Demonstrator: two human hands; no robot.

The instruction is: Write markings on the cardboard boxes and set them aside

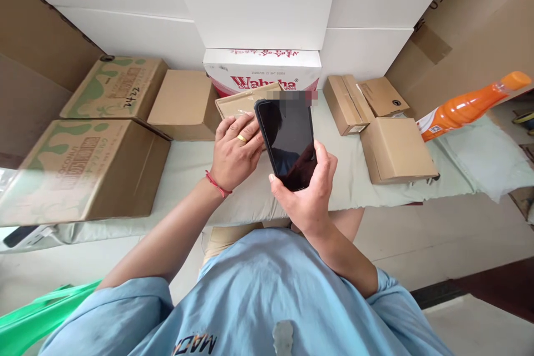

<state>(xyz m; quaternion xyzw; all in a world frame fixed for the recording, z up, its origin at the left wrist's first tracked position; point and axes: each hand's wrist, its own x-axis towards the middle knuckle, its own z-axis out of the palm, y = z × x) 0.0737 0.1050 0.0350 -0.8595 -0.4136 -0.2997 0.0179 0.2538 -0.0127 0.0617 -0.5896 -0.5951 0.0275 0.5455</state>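
A black phone (pixel 290 144) with a dark screen is in my right hand (pixel 311 189). That hand is closed around its lower end, the thumb along one edge and the fingers along the other. My left hand (pixel 237 153), with a gold ring and a red cord at the wrist, rests on a small cardboard box (pixel 246 99). Its fingers lie slightly apart over the box, and its thumb is hidden. The phone is above the box and covers part of it. Behind the box stands a white and red Wahaha carton (pixel 262 69).
Two green-printed cartons (pixel 125 89) and a plain box (pixel 181 100) stand at the left. Several small boxes (pixel 398 147) and an orange bottle (pixel 467 108) are at the right. White panels (pixel 258 0) rise behind the cloth-covered table (pixel 346 178).
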